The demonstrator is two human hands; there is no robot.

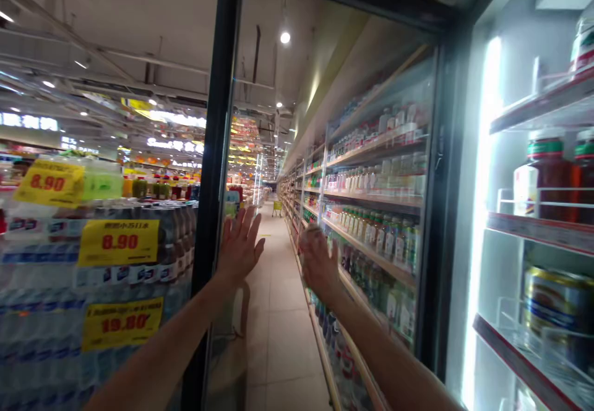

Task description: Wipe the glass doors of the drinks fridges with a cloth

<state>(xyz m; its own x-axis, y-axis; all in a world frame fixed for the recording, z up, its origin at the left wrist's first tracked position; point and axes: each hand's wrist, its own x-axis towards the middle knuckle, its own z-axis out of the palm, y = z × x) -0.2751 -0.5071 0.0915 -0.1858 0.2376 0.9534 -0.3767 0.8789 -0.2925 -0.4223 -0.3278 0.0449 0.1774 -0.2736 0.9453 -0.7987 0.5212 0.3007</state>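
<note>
- Bare right forearm point(394, 367) and bare left forearm point(153, 355) reach in from the near edge.
- The left hand point(239, 244) is spread flat with its fingers up. Its palm is against the tall black-framed glass cooler door point(211, 151), and it grips nothing.
- The right hand point(318, 262) is at the same pane, just right of the left. It is blurred, so I cannot tell its spread or hold.
- The door stands swung out mid-scene.
- Right: lit white cooler shelves point(533, 231) hold dark red green-capped bottles point(547, 176).
- Left: yellow price cards point(118, 242) hang on stacked clear water bottles point(41, 312).
</note>
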